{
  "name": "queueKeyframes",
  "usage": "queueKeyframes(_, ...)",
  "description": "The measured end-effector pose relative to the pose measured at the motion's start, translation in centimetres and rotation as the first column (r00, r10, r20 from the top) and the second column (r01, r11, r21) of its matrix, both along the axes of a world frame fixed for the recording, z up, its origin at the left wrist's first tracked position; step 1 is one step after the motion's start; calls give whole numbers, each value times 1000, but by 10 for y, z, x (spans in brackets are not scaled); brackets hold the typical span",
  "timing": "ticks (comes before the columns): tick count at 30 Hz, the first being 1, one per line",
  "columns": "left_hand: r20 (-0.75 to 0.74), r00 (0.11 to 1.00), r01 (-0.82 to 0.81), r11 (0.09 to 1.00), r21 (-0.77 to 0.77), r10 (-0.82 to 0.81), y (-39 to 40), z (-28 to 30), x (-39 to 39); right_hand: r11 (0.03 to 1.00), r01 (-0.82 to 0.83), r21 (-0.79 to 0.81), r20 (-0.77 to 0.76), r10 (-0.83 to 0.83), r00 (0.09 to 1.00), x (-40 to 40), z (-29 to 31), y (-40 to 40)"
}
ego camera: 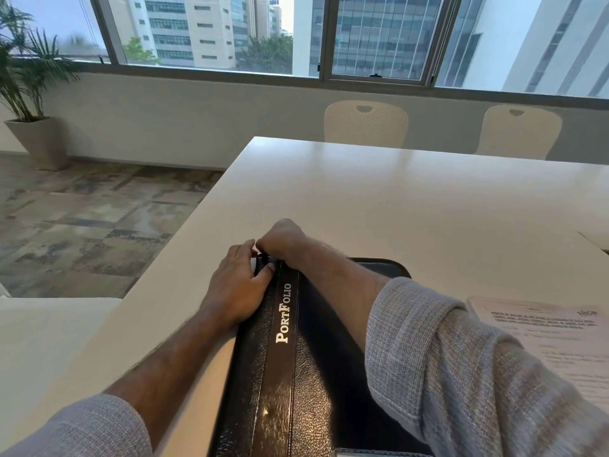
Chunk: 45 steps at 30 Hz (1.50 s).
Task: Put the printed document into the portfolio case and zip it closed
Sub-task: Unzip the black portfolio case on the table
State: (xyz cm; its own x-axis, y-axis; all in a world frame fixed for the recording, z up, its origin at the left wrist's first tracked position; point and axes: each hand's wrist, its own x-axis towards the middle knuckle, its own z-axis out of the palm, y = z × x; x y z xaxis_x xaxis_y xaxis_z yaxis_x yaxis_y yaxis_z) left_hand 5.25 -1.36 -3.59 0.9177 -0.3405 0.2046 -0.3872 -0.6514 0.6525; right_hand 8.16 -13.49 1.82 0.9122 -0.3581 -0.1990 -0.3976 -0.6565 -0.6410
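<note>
A: Entry — your portfolio case [306, 364]: black grained leather, glossy spine strip, lying closed at 6 o'clock on the white table [412, 206], its near end running out of frame.

B: Hands?

A: Your left hand [235, 285] rests along the case's left edge, fingers fairly straight, thumb on the spine's far end. Your right hand [281, 237] is curled at the far left corner, pinching something there; what exactly, you cannot tell from here.

B: Document?

A: The printed document [540, 338] lies flat at 4 o'clock, outside the case, partly under your right sleeve [461, 364].

B: Room?

A: Bare tabletop from 12 to 2 o'clock; table edge just left of the case.

B: Writing?

A: "PortFolio" in pale letters on the spine. Document text too blurred.
</note>
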Motion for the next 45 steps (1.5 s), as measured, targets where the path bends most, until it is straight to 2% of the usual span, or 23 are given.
queueKeyframes(3, -2, 1000, -12, 1000, -26, 12, -1, -1, 1, 1000, 13, 8, 1, -13, 1000, 3, 0, 1)
queueKeyframes(6, -13, 999, -37, 998, -44, 37, 0, -3, 1, 996, -83, -30, -95, 80, 992, 3, 9, 4)
queueKeyframes(9, -23, 998, -62, 996, -72, 60, 1, -4, 1, 988, -150, 20, -144, 152, 978, 2, 13, 3)
queueKeyframes(11, -25, 997, -68, 994, -88, 66, 1, -4, 1, 994, -107, -6, -158, 104, 982, 1, 10, 3)
queueKeyframes(17, -29, 998, -64, 993, -101, 62, -1, -4, 2, 998, 54, 36, -13, -54, 998, 2, 2, 4)
queueKeyframes(25, -38, 997, -75, 993, -89, 72, -1, -4, 2, 997, 3, 79, -94, 4, 996, 0, 2, 6)
queueKeyframes(33, -30, 998, -66, 992, -105, 63, -1, -6, 4, 998, 56, -6, 8, -56, 998, 0, 5, 8)
queueKeyframes(38, -40, 998, -56, 991, -120, 51, 0, -8, 8, 1000, -8, 21, -35, 9, 999, 2, 7, 0)
queueKeyframes(41, -62, 998, -30, 994, -110, 23, -2, -7, 12, 999, -4, -42, -61, 1, 998, -2, 7, -6)
queueKeyframes(45, -27, 999, -37, 998, -60, 35, -4, -10, 18, 999, 7, -37, -74, -10, 997, -6, 6, -10)
